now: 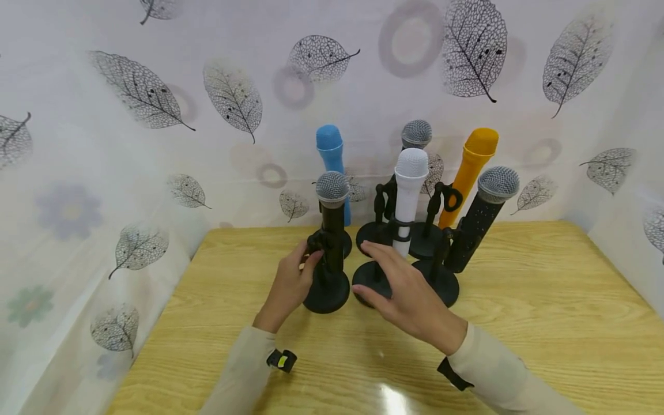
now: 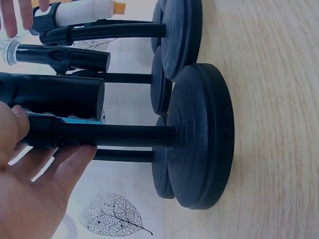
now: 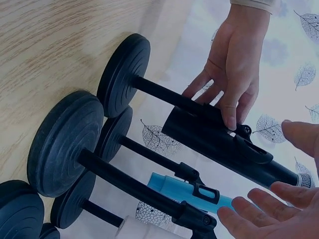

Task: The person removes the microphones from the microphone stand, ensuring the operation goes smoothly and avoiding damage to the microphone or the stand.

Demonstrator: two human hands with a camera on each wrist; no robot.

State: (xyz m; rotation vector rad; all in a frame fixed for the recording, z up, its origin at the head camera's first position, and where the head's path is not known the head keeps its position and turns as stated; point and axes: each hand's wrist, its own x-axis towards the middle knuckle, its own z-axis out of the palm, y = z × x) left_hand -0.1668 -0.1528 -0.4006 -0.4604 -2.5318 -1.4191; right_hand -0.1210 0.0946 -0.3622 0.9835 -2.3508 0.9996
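My left hand holds the upper part of a black microphone stand at the front left, thumb on one side and fingers on the other. In that stand's clip sits a black microphone with a silver mesh head. The stand's round base rests on the table. My right hand, fingers spread and holding nothing, hovers in front of a white microphone on its own stand. Behind the front-left microphone stands a blue microphone, its lower part partly hidden.
Toward the right, a black microphone leans in its stand, with an orange microphone behind it. Another silver-headed microphone stands at the back. The bases crowd together on the wooden table, before a leaf-patterned cloth.
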